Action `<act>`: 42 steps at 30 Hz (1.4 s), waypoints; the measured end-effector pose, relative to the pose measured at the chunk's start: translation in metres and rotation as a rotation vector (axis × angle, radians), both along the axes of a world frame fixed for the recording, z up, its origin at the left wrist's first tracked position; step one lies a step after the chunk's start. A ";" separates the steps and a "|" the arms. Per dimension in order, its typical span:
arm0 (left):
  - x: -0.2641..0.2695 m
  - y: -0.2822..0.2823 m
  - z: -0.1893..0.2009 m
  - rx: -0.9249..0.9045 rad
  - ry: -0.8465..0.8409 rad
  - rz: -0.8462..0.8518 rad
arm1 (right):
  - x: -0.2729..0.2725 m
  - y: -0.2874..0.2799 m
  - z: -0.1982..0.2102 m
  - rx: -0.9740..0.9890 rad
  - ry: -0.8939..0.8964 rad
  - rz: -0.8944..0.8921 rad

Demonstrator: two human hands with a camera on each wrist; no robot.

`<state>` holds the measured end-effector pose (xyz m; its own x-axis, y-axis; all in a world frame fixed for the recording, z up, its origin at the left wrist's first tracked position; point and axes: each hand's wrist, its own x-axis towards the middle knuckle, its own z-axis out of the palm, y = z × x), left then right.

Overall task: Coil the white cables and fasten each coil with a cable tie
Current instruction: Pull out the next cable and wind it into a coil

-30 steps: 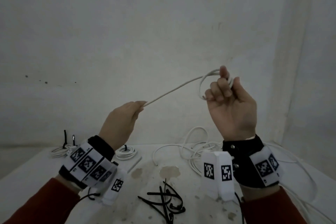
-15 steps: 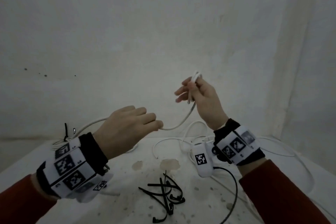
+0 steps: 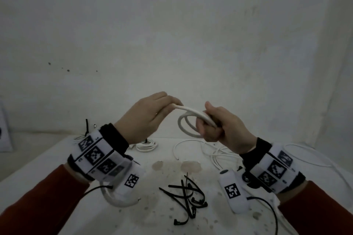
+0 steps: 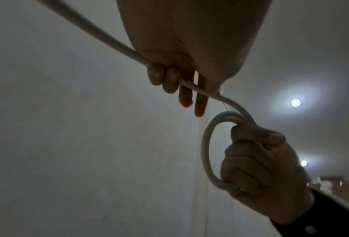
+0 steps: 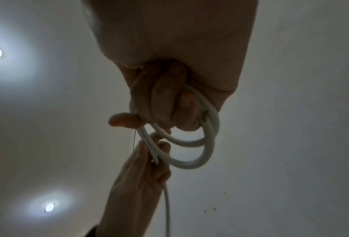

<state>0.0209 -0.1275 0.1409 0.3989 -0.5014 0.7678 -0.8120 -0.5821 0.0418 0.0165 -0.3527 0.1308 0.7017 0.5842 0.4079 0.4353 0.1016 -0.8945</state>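
My right hand point(image 3: 212, 126) is raised above the table and grips a small coil of white cable point(image 3: 184, 127), a couple of loops hanging from its curled fingers point(image 5: 165, 105). My left hand point(image 3: 162, 107) pinches the same cable's running length just left of the coil point(image 4: 207, 154); the cable point(image 4: 100, 36) passes under its fingers point(image 4: 169, 77). The slack drops below my left wrist as a white arc point(image 3: 118, 201). Several black cable ties point(image 3: 186, 195) lie in a loose pile on the table in front of me.
Two coiled, tied white cables point(image 3: 147, 146) point(image 3: 79, 138) lie at the back left of the white stained table point(image 3: 57, 168). Loose white cables point(image 3: 219, 151) sprawl at the back right and along the right edge. A pale wall stands close behind.
Both hands came together: the left rose toward the right with the cable, the right dropped lower. The coil in the right hand has gained a loop and now hangs open toward the left.
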 end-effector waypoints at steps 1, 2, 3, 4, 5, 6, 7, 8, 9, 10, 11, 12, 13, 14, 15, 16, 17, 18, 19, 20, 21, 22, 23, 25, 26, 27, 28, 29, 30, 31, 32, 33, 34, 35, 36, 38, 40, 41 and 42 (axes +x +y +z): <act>-0.001 -0.004 -0.001 -0.040 0.060 -0.042 | -0.001 0.001 0.001 0.046 0.049 0.024; -0.004 -0.009 -0.002 -0.072 0.127 -0.080 | -0.002 0.002 0.002 0.084 0.088 0.046; -0.006 -0.014 -0.002 -0.099 0.197 -0.127 | -0.003 0.004 0.004 0.119 0.120 0.062; -0.008 -0.019 -0.003 -0.128 0.264 -0.188 | -0.005 0.006 0.006 0.154 0.146 0.072; -0.009 -0.022 -0.003 -0.160 0.323 -0.254 | -0.007 0.007 0.007 0.188 0.164 0.075; -0.009 -0.024 -0.004 -0.188 0.369 -0.309 | -0.008 0.008 0.008 0.217 0.174 0.071; -0.010 -0.025 -0.004 -0.207 0.397 -0.342 | -0.008 0.008 0.009 0.237 0.174 0.064; -0.010 -0.026 -0.005 -0.219 0.407 -0.352 | -0.008 0.008 0.009 0.246 0.167 0.053; -0.010 -0.026 -0.005 -0.234 0.406 -0.343 | -0.008 0.009 0.008 0.251 0.157 0.044; -0.010 -0.027 -0.005 -0.257 0.394 -0.320 | -0.008 0.010 0.007 0.257 0.146 0.043; -0.010 -0.028 -0.005 -0.288 0.377 -0.291 | -0.009 0.011 0.006 0.265 0.135 0.052; -0.010 -0.030 -0.005 -0.321 0.359 -0.264 | -0.010 0.013 0.005 0.278 0.124 0.065; -0.011 -0.031 -0.005 -0.351 0.347 -0.241 | -0.011 0.014 0.004 0.294 0.116 0.074; -0.011 -0.033 -0.004 -0.376 0.335 -0.226 | -0.013 0.015 0.004 0.308 0.108 0.075; -0.011 -0.034 -0.003 -0.396 0.326 -0.220 | -0.014 0.016 0.004 0.320 0.104 0.075; -0.012 -0.035 -0.001 -0.411 0.314 -0.219 | -0.014 0.016 0.004 0.328 0.106 0.083; -0.012 -0.035 0.001 -0.420 0.302 -0.215 | -0.015 0.017 0.004 0.336 0.114 0.100; -0.011 -0.035 0.002 -0.419 0.285 -0.207 | -0.016 0.017 0.004 0.347 0.129 0.121; -0.011 -0.036 0.003 -0.413 0.273 -0.200 | -0.016 0.018 0.004 0.363 0.149 0.145; -0.010 -0.036 0.003 -0.408 0.269 -0.194 | -0.016 0.018 0.004 0.383 0.176 0.172; -0.010 -0.038 0.003 -0.407 0.275 -0.199 | -0.017 0.017 0.004 0.401 0.211 0.201; -0.010 -0.039 0.003 -0.398 0.283 -0.209 | -0.017 0.016 0.004 0.409 0.247 0.228; -0.010 -0.039 0.003 -0.373 0.277 -0.215 | -0.018 0.014 0.005 0.407 0.280 0.246; -0.009 -0.040 0.002 -0.293 0.228 -0.213 | -0.020 0.009 0.007 0.388 0.329 0.265; -0.008 -0.040 0.002 -0.264 0.207 -0.216 | -0.021 0.006 0.008 0.389 0.349 0.278; -0.006 -0.039 0.002 -0.247 0.191 -0.218 | -0.022 0.002 0.008 0.403 0.368 0.299; -0.002 -0.037 0.001 -0.234 0.173 -0.207 | -0.021 -0.003 0.007 0.430 0.386 0.330; 0.001 -0.034 -0.001 -0.222 0.153 -0.183 | -0.019 -0.007 0.007 0.466 0.404 0.373; 0.005 -0.031 -0.003 -0.209 0.141 -0.149 | -0.018 -0.012 0.006 0.510 0.421 0.428; 0.010 -0.028 -0.007 -0.202 0.137 -0.115 | -0.016 -0.018 0.007 0.559 0.436 0.487; 0.015 -0.025 -0.011 -0.199 0.137 -0.078 | -0.015 -0.024 0.007 0.610 0.447 0.540; 0.020 -0.022 -0.015 -0.195 0.136 -0.034 | -0.014 -0.029 0.008 0.659 0.450 0.576; 0.024 -0.019 -0.018 -0.189 0.130 0.015 | -0.014 -0.034 0.008 0.704 0.445 0.592; 0.027 -0.016 -0.022 -0.177 0.119 0.064 | -0.013 -0.038 0.008 0.749 0.431 0.594; 0.029 -0.015 -0.025 -0.160 0.100 0.110 | -0.013 -0.042 0.007 0.794 0.415 0.588; 0.032 -0.012 -0.031 -0.091 0.047 0.223 | -0.012 -0.046 0.006 0.896 0.380 0.552; 0.036 -0.008 -0.037 0.037 -0.022 0.396 | -0.012 -0.049 0.005 1.029 0.330 0.475; 0.035 -0.007 -0.040 0.104 -0.052 0.462 | -0.012 -0.050 0.005 1.103 0.298 0.409; 0.033 -0.006 -0.044 0.170 -0.076 0.495 | -0.012 -0.051 0.006 1.168 0.268 0.333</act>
